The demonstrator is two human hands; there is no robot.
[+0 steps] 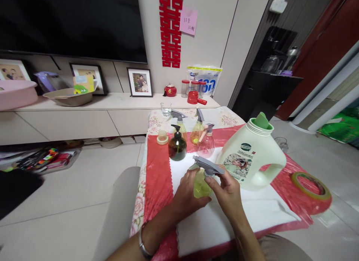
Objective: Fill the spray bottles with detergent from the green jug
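Over the white cloth (202, 231) I have a small clear yellow spray bottle (201, 186) with a grey trigger head (208, 165). My left hand (185, 193) is wrapped round the bottle's body. The thumb and fingers of my right hand (228, 193) close on the collar just under the trigger head. Just beyond my hands stand a dark pump bottle (177, 148), a pink spray bottle (206, 146) and two yellowish spray bottles with grey heads. A large pale-green detergent jug (249, 152) is upright beside my right hand, its neck uncapped with a green spout inside.
A cream cap (162, 137) lies left of the bottles, and a glass cup (166, 108) stands behind. A tape roll (311, 186) rests on the red plastic sheet (157, 171) at right. Beyond is a low cabinet (126, 122) with red-lidded jars and picture frames.
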